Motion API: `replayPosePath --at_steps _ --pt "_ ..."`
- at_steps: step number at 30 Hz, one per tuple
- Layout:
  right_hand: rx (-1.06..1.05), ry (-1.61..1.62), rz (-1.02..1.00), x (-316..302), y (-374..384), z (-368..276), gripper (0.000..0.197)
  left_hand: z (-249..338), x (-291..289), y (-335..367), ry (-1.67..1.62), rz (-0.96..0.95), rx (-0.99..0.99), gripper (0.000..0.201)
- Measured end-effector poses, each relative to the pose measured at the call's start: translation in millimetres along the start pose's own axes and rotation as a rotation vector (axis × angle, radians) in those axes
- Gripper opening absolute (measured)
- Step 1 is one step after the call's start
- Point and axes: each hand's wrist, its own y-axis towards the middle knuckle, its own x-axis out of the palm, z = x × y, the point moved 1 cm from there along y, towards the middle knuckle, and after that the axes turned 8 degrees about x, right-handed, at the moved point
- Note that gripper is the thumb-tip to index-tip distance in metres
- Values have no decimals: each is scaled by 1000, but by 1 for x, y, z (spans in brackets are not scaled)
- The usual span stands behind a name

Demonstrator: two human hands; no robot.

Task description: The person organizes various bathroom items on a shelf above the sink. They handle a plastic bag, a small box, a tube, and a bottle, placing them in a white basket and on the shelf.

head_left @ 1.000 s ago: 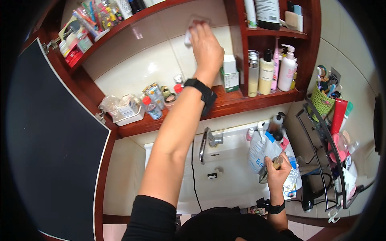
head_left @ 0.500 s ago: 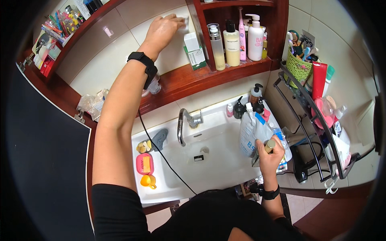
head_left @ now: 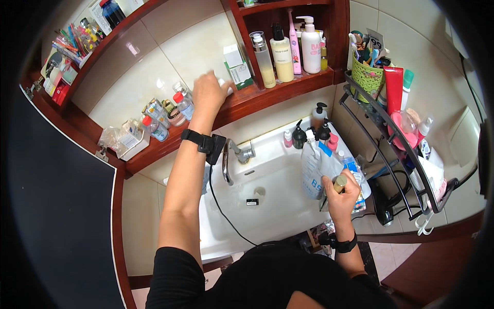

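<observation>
My left hand (head_left: 209, 95) is over the wooden shelf (head_left: 247, 105), its fingers closed around a small white object (head_left: 225, 86) that is mostly hidden. Just right of it stand a white box and a green-and-white box (head_left: 240, 74). To its left are clear bottles with red caps (head_left: 183, 106). On the right side of the sink, my right hand (head_left: 343, 198) grips a bottle with a gold cap (head_left: 340, 182); its body is largely covered by the hand. Against that bottle leans a white spouted pouch (head_left: 315, 167) with blue print.
The white sink (head_left: 257, 221) has a chrome faucet (head_left: 227, 162). Pump bottles (head_left: 299, 135) stand at its back right. Lotion bottles (head_left: 282, 56) fill a cubby. A black wire rack (head_left: 381, 131) holds a green basket and tubes. A black cord hangs from my left wrist across the sink.
My left hand has come down from high against the tiled wall to the shelf, bringing the small white object with it. My right hand keeps its grip on the gold-capped bottle.
</observation>
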Motion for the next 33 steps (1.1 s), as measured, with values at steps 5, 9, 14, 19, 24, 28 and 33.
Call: replayPosePath --at_steps 5,9,14,19,24,28,33 --pt "12 -16 -34 4 -1 3 32 28 -7 66 -109 167 58 67" --pt "52 1 -56 4 -6 2 33 -4 7 91 -218 -17 116 76" --pt "49 -11 -10 2 -6 3 35 -6 -21 48 -911 126 -66 64" --pt "26 -26 -11 2 -5 4 35 2 -34 9 -1283 124 -60 65" --pt "-17 -9 -28 8 -3 4 38 -2 -40 -8 -1303 158 -50 60" --pt "-5 -24 -57 10 -3 1 37 -2 -49 -18 -1252 110 -145 54" --pt "14 -20 -47 17 -1 2 38 7 -51 -43 -1353 52 -249 54"
